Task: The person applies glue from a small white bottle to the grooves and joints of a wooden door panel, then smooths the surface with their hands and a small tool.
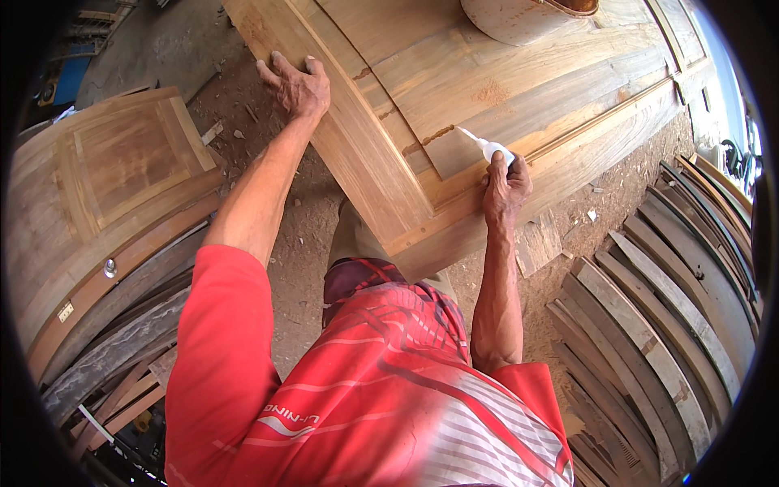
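Observation:
A paneled wooden door (349,138) lies flat in front of me. My right hand (508,188) is closed around a small white squeeze bottle (497,152) with a long thin nozzle. The nozzle tip points left, just above the panel, beside a dark wet-looking streak (439,135). More dark patches run along the joint toward the upper left. My left hand (299,88) rests on the door's outer frame board with its fingers spread and holds nothing. A patch of sawdust (492,94) lies on the panel beyond the bottle.
A whitish bucket (519,23) with a rusty-looking inside stands on the door's far part. Another wooden door (122,174) leans over stacked boards on my left. Several long planks (649,325) are piled at right. Wood chips litter the dirt floor (296,243).

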The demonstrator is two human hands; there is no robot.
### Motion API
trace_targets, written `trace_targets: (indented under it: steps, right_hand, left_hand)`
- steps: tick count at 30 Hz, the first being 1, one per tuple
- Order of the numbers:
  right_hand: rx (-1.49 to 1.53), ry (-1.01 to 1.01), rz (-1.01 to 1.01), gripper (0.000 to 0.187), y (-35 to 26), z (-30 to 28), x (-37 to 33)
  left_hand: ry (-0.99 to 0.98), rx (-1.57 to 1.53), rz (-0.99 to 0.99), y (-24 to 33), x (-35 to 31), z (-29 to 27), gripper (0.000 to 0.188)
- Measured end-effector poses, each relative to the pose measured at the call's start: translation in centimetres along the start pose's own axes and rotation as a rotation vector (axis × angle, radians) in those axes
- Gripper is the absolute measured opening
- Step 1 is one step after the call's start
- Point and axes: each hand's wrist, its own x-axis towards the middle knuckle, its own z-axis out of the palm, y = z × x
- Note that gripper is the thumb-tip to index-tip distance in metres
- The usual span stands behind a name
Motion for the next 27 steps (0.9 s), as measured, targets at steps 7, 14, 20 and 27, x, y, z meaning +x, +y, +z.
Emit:
trace_targets:
  steps: [7,14,20,27]
  right_hand:
    - [-0.02,0.009,-0.007,0.03,0.2,0.1,0.2]
    - [0.034,0.003,0.011,0.03,-0.2,0.0,0.0]
    - [-0.036,0.037,-0.031,0.026,-0.3,-0.4,0.6]
    - [-0.003,0.008,0.004,0.031,0.0,-0.6,0.9]
  left_hand:
    - [-0.005,0.063,0.003,0.2,0.0,-0.1,0.077]
    - [-0.028,-0.032,-0.02,0.3,-0.1,-0.5,0.082]
    - [-0.023,0.002,-0.016,0.4,-0.2,-0.4,0.081]
    - [0.01,0.003,-0.017,0.2,-0.2,-0.1,0.08]
